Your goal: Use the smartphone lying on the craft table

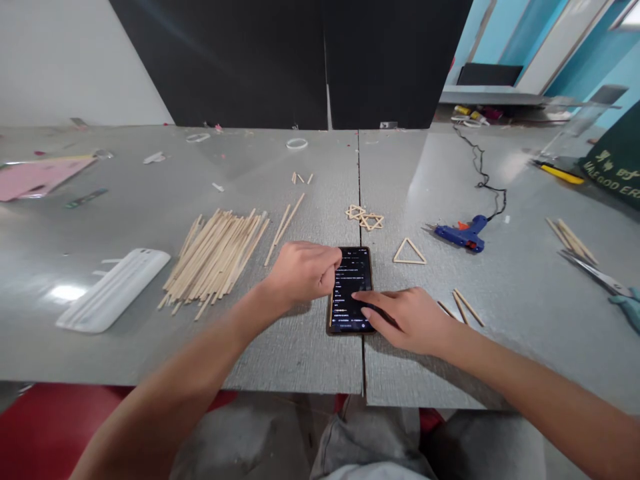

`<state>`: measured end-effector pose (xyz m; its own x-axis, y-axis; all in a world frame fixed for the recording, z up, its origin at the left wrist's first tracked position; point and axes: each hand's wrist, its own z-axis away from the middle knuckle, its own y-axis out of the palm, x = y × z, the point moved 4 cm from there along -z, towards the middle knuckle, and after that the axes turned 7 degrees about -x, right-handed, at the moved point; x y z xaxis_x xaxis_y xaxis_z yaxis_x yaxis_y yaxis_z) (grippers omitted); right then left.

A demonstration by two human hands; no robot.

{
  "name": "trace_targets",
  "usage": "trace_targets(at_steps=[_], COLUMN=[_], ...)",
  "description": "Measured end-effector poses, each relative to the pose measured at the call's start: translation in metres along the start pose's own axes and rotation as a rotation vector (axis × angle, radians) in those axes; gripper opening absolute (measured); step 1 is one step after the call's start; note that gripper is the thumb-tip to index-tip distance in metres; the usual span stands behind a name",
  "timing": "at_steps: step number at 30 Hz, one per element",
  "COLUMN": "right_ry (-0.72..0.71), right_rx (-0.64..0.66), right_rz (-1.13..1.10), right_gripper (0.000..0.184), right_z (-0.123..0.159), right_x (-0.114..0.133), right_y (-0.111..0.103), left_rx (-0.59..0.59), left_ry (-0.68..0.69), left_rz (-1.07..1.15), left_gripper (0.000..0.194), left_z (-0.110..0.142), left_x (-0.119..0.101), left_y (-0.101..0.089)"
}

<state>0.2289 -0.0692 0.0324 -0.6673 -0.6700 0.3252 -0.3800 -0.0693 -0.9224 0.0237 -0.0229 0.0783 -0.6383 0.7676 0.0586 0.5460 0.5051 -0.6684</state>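
A phone [354,287] with a dark screen and lines of light text lies on the table. Over its upper left edge is my left hand [307,270], fingers curled into a fist; whatever may be inside is hidden. My right hand [407,317] reaches in from the right, index finger stretched onto the screen and thumb near its lower right edge. Beyond the phone lie two small stick stars [371,221], and a stick triangle [410,253] is to their right. Left of my left hand is a big pile of thin wooden sticks [215,260].
A blue glue gun [463,235] with a black cord lies right of the triangle. Scissors [600,273] and a yellow cutter [557,172] are further right. A white plastic case [115,290] sits at left. Black panels [240,60] stand along the back.
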Motion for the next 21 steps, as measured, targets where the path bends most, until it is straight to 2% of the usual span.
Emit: trace_targets(at_steps=[5,9,12,21], right_ry=[-0.010,-0.149,-0.220,-0.081], right_rx=[0.007,0.005,-0.024,-0.146], right_rz=[0.055,0.065,0.031,-0.037], right_gripper=[0.047,0.052,0.050,0.049], right_z=[-0.001,0.001,0.005,0.002], right_x=[0.004,0.018,0.021,-0.013], right_y=[0.001,0.003,0.001,-0.015], left_rx=[-0.005,-0.040,-0.050,0.019], left_ry=[0.022,0.083,0.105,0.069], left_rz=[0.009,0.043,0.062,0.059], left_gripper=[0.026,0.028,0.027,0.025], left_z=[0.000,-0.003,-0.003,0.004], left_x=[-0.002,-0.011,-0.013,-0.001], left_y=[-0.001,-0.008,-0.010,0.002])
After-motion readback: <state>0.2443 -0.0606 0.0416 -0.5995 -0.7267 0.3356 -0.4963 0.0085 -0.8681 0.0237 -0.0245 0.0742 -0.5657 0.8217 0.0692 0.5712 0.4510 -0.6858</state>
